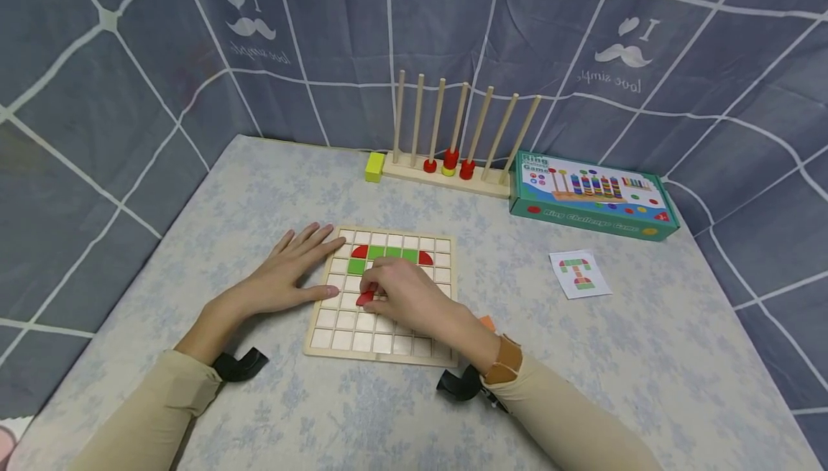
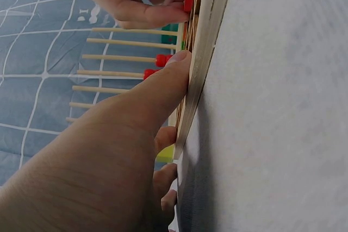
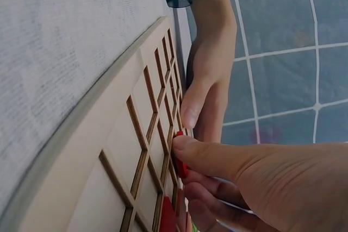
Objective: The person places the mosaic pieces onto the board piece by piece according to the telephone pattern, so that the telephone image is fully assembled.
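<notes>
A wooden grid board (image 1: 382, 344) lies on the cloth-covered table. My right hand (image 1: 414, 298) is over its middle, pinching a red piece (image 1: 365, 300) between thumb and fingers at the board's surface; the right wrist view shows this red piece (image 3: 180, 161) too. Flat on the board's left edge rests my left hand (image 1: 284, 275), fingers spread and thumb on the rim. Green tiles (image 1: 393, 252) form a row near the far side, with a red quarter-round piece (image 1: 359, 252) at its left end and another (image 1: 425, 258) at its right. My right hand hides some cells.
Right of the board lies a pattern card (image 1: 580, 274). An orange piece (image 1: 487, 323) shows partly behind my right wrist. At the back stand a peg rack (image 1: 446, 177) with several red and yellow rings, a yellow block (image 1: 374, 167) and a green game box (image 1: 594, 196).
</notes>
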The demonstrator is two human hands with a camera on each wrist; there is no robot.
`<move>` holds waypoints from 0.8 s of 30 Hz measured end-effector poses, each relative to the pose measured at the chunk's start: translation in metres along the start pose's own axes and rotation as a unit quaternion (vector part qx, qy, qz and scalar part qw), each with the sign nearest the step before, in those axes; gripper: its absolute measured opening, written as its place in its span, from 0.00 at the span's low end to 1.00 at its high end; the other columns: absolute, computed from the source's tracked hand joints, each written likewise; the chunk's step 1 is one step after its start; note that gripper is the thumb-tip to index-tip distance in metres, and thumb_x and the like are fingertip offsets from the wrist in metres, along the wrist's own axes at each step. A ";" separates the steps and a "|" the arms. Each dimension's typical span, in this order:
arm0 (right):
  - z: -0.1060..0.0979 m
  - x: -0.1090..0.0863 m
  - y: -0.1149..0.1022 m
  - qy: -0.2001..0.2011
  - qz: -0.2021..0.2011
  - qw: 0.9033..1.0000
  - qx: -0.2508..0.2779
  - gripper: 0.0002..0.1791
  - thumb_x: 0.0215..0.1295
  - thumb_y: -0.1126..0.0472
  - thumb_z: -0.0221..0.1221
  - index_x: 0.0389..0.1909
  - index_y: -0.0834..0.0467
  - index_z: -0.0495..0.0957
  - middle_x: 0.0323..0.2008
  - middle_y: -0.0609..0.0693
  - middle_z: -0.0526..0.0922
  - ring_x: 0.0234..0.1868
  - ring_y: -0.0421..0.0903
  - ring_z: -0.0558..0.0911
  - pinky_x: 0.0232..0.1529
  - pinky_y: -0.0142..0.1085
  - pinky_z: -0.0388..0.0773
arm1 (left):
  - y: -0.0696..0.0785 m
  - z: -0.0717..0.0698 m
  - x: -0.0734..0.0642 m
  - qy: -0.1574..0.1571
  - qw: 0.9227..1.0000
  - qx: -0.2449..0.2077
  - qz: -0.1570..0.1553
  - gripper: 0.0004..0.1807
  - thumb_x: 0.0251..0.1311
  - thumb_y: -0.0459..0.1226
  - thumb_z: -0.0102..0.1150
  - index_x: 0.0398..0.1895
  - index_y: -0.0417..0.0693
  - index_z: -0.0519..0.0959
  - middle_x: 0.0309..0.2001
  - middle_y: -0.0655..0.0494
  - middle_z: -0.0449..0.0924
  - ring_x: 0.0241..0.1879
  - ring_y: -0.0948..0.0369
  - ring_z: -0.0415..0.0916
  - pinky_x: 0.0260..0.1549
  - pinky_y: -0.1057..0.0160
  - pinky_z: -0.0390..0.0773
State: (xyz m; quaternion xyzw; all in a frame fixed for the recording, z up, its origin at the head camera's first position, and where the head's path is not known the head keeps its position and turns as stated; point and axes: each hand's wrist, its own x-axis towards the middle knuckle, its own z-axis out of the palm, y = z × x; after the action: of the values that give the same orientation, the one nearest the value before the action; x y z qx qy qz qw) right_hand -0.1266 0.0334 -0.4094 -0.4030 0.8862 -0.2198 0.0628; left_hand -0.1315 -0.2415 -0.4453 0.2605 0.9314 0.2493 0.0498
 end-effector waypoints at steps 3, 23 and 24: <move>-0.001 -0.003 0.001 -0.004 0.002 1.000 0.001 0.09 0.64 0.55 0.76 0.41 0.52 0.89 0.38 0.43 0.85 0.38 0.39 0.80 0.40 0.30 0.77 | -0.001 0.001 0.000 0.000 1.000 0.003 0.002 0.48 0.68 0.56 0.67 0.85 0.56 0.58 0.86 0.43 0.46 0.85 0.39 0.37 0.79 0.29 0.35; -0.029 -0.063 0.032 0.037 0.027 0.998 0.052 0.12 0.65 0.59 0.74 0.49 0.55 0.89 0.45 0.48 0.88 0.41 0.44 0.83 0.42 0.36 0.81 | -0.004 0.001 0.001 -0.001 1.000 0.004 -0.001 0.49 0.68 0.57 0.67 0.86 0.57 0.56 0.86 0.45 0.45 0.85 0.40 0.36 0.79 0.31 0.33; -0.032 -0.069 0.036 0.042 0.033 0.997 0.058 0.13 0.65 0.59 0.74 0.49 0.56 0.89 0.45 0.48 0.88 0.40 0.44 0.83 0.41 0.36 0.81 | -0.004 0.001 0.001 -0.002 1.000 0.004 -0.002 0.49 0.68 0.57 0.67 0.86 0.57 0.56 0.86 0.45 0.44 0.85 0.40 0.36 0.79 0.31 0.33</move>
State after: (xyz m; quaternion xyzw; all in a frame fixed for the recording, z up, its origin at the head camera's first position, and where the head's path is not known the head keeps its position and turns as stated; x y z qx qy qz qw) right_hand -0.1149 0.1161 -0.4014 -0.3592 0.8868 -0.2854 0.0563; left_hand -0.1334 -0.2435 -0.4480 0.2599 0.9326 0.2450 0.0515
